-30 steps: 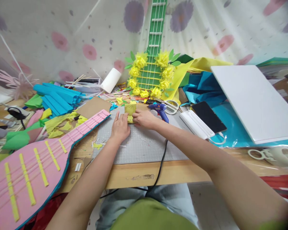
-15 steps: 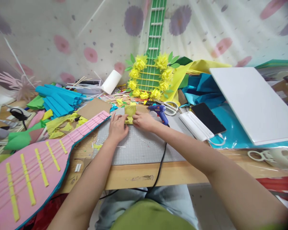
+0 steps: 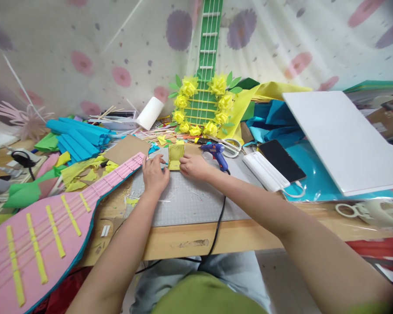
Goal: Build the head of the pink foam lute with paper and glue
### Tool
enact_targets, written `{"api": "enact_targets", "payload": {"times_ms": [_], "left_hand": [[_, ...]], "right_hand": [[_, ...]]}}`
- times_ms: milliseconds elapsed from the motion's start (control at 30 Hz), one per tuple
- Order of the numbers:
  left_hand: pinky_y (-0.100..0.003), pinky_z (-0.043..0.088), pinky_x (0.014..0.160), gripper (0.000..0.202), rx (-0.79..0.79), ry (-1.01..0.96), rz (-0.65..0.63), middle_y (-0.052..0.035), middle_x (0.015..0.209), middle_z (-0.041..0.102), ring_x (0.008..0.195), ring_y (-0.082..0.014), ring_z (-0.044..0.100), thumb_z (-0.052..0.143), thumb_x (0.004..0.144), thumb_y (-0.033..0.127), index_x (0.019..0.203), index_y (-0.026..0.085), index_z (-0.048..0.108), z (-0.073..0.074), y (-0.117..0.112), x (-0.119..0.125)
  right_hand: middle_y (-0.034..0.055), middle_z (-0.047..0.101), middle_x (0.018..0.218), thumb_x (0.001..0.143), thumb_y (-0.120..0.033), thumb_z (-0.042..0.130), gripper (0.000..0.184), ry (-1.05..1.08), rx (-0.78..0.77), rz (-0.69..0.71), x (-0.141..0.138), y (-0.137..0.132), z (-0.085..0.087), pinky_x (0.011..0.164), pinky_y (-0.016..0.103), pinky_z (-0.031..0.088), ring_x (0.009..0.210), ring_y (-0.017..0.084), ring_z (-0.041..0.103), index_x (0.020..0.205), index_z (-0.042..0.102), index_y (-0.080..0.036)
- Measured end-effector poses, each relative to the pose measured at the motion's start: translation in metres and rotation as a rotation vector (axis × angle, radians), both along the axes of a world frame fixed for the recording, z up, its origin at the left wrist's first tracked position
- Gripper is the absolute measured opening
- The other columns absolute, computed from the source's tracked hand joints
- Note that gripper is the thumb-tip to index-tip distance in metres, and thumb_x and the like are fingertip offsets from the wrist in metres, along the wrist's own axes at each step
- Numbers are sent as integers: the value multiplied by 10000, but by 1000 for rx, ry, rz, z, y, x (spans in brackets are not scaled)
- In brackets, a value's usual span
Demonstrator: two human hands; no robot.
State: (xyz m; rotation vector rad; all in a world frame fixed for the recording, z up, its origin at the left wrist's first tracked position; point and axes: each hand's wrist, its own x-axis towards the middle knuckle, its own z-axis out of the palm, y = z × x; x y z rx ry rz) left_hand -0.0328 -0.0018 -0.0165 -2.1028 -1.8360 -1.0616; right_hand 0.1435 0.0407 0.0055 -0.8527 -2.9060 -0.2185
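Observation:
A small yellow paper-covered piece [image 3: 176, 158], with an upright back and a flat base, stands on the grey cutting mat [image 3: 196, 205]. My right hand [image 3: 195, 166] has its fingers closed at the piece's right edge. To the left, my left hand [image 3: 155, 173] rests over the mat, apart from the piece, its bent fingers spread and seemingly holding nothing. Its fingertips are near the tip of a pink pipa-shaped craft [image 3: 57, 218] with yellow strips. Right of my right hand lies a blue glue gun [image 3: 218, 153].
Behind the mat leans a green stringed craft [image 3: 201, 104] ringed with yellow paper flowers. Scissors [image 3: 231, 149] lie beside the glue gun. A white power bank [image 3: 265, 171], a black phone [image 3: 280, 159] and a white board [image 3: 343, 139] are on the right. The glue gun's cord [image 3: 218, 231] drops over the table edge.
My left hand has moved off the yellow piece, a little to the left, uncovering more of its base. My right hand stays at its right edge. The view has shifted slightly.

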Motion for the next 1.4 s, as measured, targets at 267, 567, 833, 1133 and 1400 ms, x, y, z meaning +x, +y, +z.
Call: {"api": "enact_targets", "payload": {"times_ms": [267,567,833,1133,1400], "left_hand": [[-466,245,1086,444,-6,9,-49,-40,942,660,1003,-242,564,498,711,128,1149,183,451,-2,-1,1],[-485,187,1107,514,-146,149,-163,-59,974,670,1058,-263,519,503,697,118,1206,166,449,-4,1,6],[-465,181,1111,471,-125,231,-154,-78,923,680,994,-259,550,474,706,95,1172,151,512,-5,7,8],[-458,173,1111,451,-129,296,-141,-95,857,674,959,-260,563,480,709,109,1152,129,565,2,5,10],[-477,160,1111,436,-129,337,-157,-91,850,683,965,-263,556,470,703,119,1123,135,587,3,7,10]], "right_hand": [[119,596,849,883,-231,391,304,56,23,-20,1,1,-7,685,315,348,870,206,460,814,661,-111],[118,598,864,867,-237,423,282,94,42,-33,0,4,-9,714,319,350,884,214,470,813,667,-107],[120,596,854,866,-253,428,284,98,53,-44,1,3,-10,699,318,353,876,218,467,808,669,-115],[109,616,824,874,-250,412,311,106,47,-19,1,6,-11,680,319,349,843,206,464,785,683,-127],[99,618,810,871,-252,411,311,126,72,-5,2,8,-14,652,317,342,815,200,448,768,680,-134]]}}
